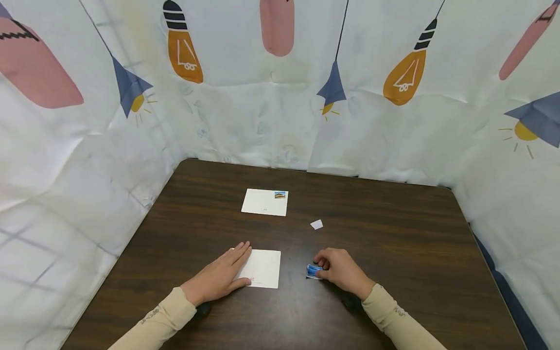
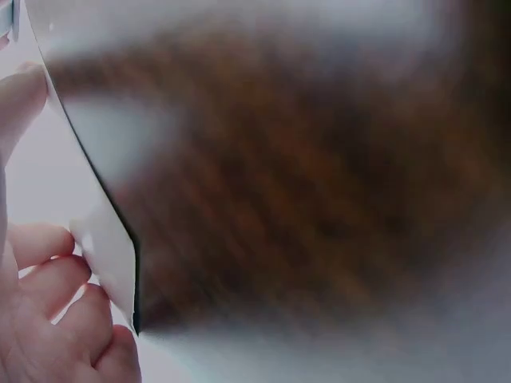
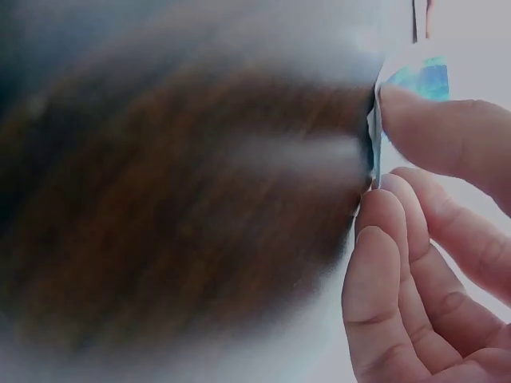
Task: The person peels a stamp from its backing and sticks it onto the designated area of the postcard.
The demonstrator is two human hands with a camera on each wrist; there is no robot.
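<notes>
My left hand (image 1: 223, 272) lies flat with straight fingers over the left part of a white envelope (image 1: 268, 269) on the table. In the left wrist view, the thumb and fingers spread along the envelope (image 2: 48, 171). To the right, my right hand (image 1: 342, 270) pinches the edge of a small blue picture stamp (image 1: 312, 271), which seems to lie on others in a little pile. The right wrist view shows the thumb against the stamp's (image 3: 431, 80) edge, fingers curled beside it. Farther back lies a second white envelope (image 1: 262, 202), bearing a colourful stamp (image 1: 280, 195) at its upper right corner.
A small white paper piece (image 1: 317, 224) lies beyond my right hand. The dark wooden table (image 1: 393, 233) is enclosed at the back and sides by a white curtain (image 1: 271, 121) printed with lamps and bulbs.
</notes>
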